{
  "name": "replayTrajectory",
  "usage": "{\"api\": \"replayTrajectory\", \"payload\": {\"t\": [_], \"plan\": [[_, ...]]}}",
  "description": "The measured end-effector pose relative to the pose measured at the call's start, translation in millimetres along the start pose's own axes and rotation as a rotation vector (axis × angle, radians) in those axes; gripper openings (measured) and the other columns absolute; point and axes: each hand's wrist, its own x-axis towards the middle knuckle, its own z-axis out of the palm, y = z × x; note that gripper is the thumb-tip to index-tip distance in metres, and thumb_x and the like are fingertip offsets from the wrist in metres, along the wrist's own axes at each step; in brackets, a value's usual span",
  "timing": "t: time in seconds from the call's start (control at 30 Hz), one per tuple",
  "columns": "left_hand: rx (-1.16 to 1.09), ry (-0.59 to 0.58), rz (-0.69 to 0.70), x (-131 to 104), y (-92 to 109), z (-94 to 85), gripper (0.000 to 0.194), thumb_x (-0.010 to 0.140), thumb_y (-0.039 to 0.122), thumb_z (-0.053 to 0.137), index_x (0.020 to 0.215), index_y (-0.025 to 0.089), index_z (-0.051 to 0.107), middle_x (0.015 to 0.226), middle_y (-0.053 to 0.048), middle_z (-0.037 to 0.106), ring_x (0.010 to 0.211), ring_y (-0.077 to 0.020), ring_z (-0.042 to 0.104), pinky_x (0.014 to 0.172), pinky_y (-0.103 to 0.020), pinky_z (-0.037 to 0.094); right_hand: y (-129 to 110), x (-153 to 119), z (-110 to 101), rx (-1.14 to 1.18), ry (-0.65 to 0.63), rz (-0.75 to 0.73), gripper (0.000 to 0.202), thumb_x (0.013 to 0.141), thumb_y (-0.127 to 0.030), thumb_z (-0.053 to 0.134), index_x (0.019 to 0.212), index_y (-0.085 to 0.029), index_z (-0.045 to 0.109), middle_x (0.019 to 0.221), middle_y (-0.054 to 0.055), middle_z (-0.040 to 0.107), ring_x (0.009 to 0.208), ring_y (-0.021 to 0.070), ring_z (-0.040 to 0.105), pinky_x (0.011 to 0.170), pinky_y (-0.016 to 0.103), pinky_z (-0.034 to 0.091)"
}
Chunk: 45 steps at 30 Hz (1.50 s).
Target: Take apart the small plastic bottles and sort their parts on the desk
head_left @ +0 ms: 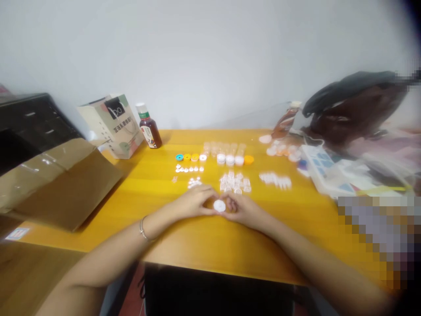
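A small white round cap (pixel 219 206) is between my two hands, just above the near part of the yellow wooden table (pixel 210 250). My left hand (pixel 199 202) curves around its left side, thumb and index finger closed on the edge. From the right, my right hand (pixel 242 210) grips it too, with its other fingers curled in. Right beyond the hands lie a cluster of clear plastic pieces (pixel 234 182) and a little pile of white pieces (pixel 194 182). Farther back are a row of small white pieces (pixel 190 169), coloured caps (pixel 187 157) and white caps (pixel 230 159). Blur hides fine detail.
A cardboard box (pixel 62 184) stands at the left, with a paper bag (pixel 115 125) and a dark bottle (pixel 149 127) behind. White pieces (pixel 275 180) lie to the right, near a plastic organizer (pixel 324 171), another bottle (pixel 285 120) and a dark bag (pixel 355 105).
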Motion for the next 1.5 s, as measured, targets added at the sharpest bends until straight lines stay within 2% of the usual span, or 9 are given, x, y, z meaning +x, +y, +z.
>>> {"api": "replayTrajectory", "payload": {"t": [0.13, 0.33, 0.5, 0.63, 0.8, 0.9, 1.03, 1.2, 1.5], "plan": [[-0.020, 0.001, 0.021, -0.1, 1.4, 1.1, 0.035, 0.074, 0.045, 0.059, 0.096, 0.018, 0.055, 0.090, -0.005, 0.058, 0.084, -0.0172, 0.053, 0.075, -0.030, 0.040, -3.1, -2.2, 0.1, 0.012, 0.030, -0.056, 0.034, 0.069, -0.025, 0.061, 0.097, -0.020, 0.042, 0.065, -0.006, 0.041, 0.058, 0.0093, 0.041, 0.054, 0.022, 0.035], [-0.063, -0.014, 0.029, 2.7, 7.8, 3.5, 0.028, 0.075, 0.039, 0.060, 0.093, 0.018, 0.056, 0.090, -0.005, 0.058, 0.085, -0.0173, 0.054, 0.074, -0.029, 0.041, -6.0, -4.7, -3.2, -0.010, -0.045, -0.056, 0.037, 0.068, -0.019, 0.059, 0.098, -0.021, 0.040, 0.071, -0.004, 0.042, 0.063, 0.0101, 0.042, 0.058, 0.023, 0.037], [-0.170, -0.006, -0.017, 0.5, 4.9, -10.5, 0.024, 0.071, 0.030, 0.062, 0.091, 0.019, 0.055, 0.090, -0.003, 0.059, 0.084, -0.0164, 0.054, 0.075, -0.030, 0.042, -11.1, -5.7, -6.5, -0.006, -0.086, -0.020, 0.040, 0.068, -0.019, 0.059, 0.101, -0.021, 0.037, 0.073, -0.004, 0.041, 0.063, 0.0104, 0.042, 0.059, 0.024, 0.038], [-0.243, 0.149, -0.134, 1.7, -15.1, -32.4, 0.027, 0.074, 0.031, 0.058, 0.097, 0.018, 0.054, 0.093, -0.004, 0.060, 0.085, -0.0151, 0.054, 0.075, -0.029, 0.043, -12.4, -6.5, -7.0, 0.000, -0.074, 0.010, 0.039, 0.068, -0.020, 0.060, 0.100, -0.021, 0.037, 0.073, -0.004, 0.041, 0.063, 0.0102, 0.042, 0.059, 0.024, 0.038], [-0.086, 0.331, -0.332, 23.8, -57.3, -49.1, 0.034, 0.072, 0.032, 0.059, 0.101, 0.015, 0.054, 0.094, -0.006, 0.061, 0.084, -0.0166, 0.056, 0.075, -0.029, 0.042, -12.5, -6.6, -7.4, 0.015, -0.076, 0.001, 0.034, 0.070, -0.022, 0.059, 0.096, -0.021, 0.038, 0.072, -0.004, 0.041, 0.062, 0.0096, 0.042, 0.060, 0.024, 0.038], [0.115, 0.317, -0.381, 43.6, -76.4, -52.4, 0.030, 0.073, 0.033, 0.057, 0.099, 0.018, 0.056, 0.099, -0.006, 0.061, 0.093, -0.0215, 0.054, 0.084, -0.035, 0.037, -13.1, -6.2, -8.1, 0.017, -0.074, 0.005, 0.032, 0.070, -0.022, 0.059, 0.094, -0.021, 0.038, 0.071, -0.004, 0.041, 0.062, 0.0097, 0.043, 0.060, 0.024, 0.038], [0.283, 0.272, -0.421, 66.3, -88.5, -49.8, 0.024, 0.075, 0.033, 0.055, 0.094, 0.019, 0.057, 0.100, -0.007, 0.061, 0.098, -0.0257, 0.050, 0.086, -0.040, 0.029, -13.2, -6.0, -9.0, 0.008, -0.071, -0.002, 0.029, 0.070, -0.022, 0.059, 0.092, -0.020, 0.039, 0.071, -0.004, 0.041, 0.063, 0.0101, 0.043, 0.060, 0.024, 0.039], [0.313, 0.239, -0.441, 80.0, -97.4, -42.4, 0.022, 0.074, 0.034, 0.055, 0.089, 0.018, 0.058, 0.090, -0.008, 0.062, 0.095, -0.0270, 0.049, 0.084, -0.041, 0.027, -12.0, -6.0, -9.6, -0.008, -0.080, -0.008, 0.030, 0.069, -0.021, 0.058, 0.091, -0.020, 0.039, 0.070, -0.004, 0.041, 0.061, 0.0099, 0.041, 0.059, 0.024, 0.037], [0.285, 0.196, -0.477, 85.5, -111.0, -38.2, 0.018, 0.069, 0.035, 0.058, 0.079, 0.020, 0.059, 0.069, -0.005, 0.062, 0.092, -0.0272, 0.052, 0.084, -0.043, 0.026, -14.7, -6.8, -10.1, -0.017, -0.080, 0.005, 0.027, 0.070, -0.022, 0.058, 0.089, -0.021, 0.038, 0.068, -0.005, 0.040, 0.059, 0.0092, 0.040, 0.057, 0.023, 0.036]]}}
